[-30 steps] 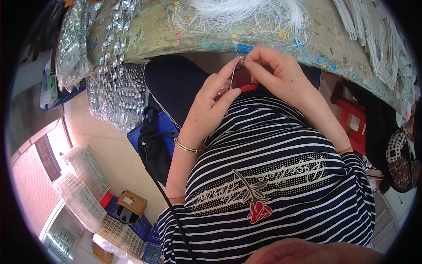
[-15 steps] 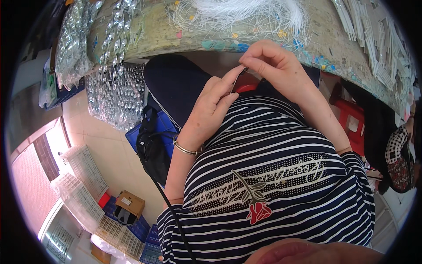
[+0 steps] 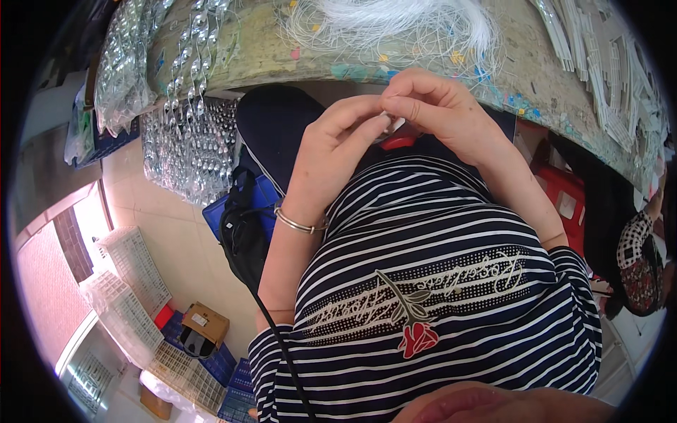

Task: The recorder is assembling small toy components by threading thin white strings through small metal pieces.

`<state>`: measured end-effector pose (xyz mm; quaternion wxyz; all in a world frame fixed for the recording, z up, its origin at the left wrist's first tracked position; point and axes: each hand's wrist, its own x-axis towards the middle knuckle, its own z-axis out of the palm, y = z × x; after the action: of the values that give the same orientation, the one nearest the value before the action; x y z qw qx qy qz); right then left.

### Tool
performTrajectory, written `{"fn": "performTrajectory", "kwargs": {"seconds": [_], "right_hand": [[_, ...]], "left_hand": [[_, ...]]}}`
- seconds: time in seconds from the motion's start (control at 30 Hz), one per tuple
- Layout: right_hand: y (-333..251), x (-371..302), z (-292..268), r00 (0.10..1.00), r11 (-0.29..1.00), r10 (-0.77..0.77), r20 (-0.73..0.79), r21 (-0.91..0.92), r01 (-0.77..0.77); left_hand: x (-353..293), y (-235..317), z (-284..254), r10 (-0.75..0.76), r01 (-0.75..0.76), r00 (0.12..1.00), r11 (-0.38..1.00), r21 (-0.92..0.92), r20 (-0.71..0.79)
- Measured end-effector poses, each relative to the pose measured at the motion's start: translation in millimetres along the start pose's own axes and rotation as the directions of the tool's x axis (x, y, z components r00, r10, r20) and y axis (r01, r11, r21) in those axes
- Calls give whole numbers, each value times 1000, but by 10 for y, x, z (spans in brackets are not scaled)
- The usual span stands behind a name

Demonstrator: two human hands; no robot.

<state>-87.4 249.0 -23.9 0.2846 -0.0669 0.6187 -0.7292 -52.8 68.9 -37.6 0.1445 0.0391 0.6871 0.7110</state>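
Observation:
My left hand (image 3: 343, 134) and my right hand (image 3: 438, 111) meet above my lap, just off the near edge of the worktable (image 3: 268, 67). Both are closed in a pinch, fingertips almost touching. A small pale, shiny piece (image 3: 398, 124) shows between them; it is too small and too covered to name. On the table beyond lies a bundle of thin white strings (image 3: 402, 21), spread in loose loops. Twisted silvery strips (image 3: 187, 60) hang over the table's edge to the left.
More shiny strips (image 3: 187, 155) hang below, near a blue crate (image 3: 264, 201) with a black bag (image 3: 243, 225). White rods (image 3: 599, 77) lie on the table's right. Stacked crates (image 3: 134, 310) and a cardboard box (image 3: 205, 323) stand lower left. A red stool (image 3: 564, 201) and another person's checked sleeve (image 3: 631, 243) are at right.
My left hand has moved up and right, its fingers curling in against my right fingertips. The thin dark-tipped piece seen before is now mostly hidden. My right hand has barely shifted.

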Motion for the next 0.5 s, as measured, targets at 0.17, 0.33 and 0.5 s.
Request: {"fn": "performTrajectory", "kwargs": {"seconds": [0.17, 0.33, 0.5], "right_hand": [[-29, 22, -22, 1000, 1000, 4, 24, 20, -4], [10, 34, -2, 998, 998, 63, 13, 14, -63], [98, -37, -142, 998, 933, 26, 58, -359, -4]], "left_hand": [[19, 95, 102, -159, 144, 985, 973, -183, -69], [-27, 27, 40, -187, 166, 978, 967, -192, -94], [-136, 42, -115, -233, 210, 957, 967, -142, -174]]}}
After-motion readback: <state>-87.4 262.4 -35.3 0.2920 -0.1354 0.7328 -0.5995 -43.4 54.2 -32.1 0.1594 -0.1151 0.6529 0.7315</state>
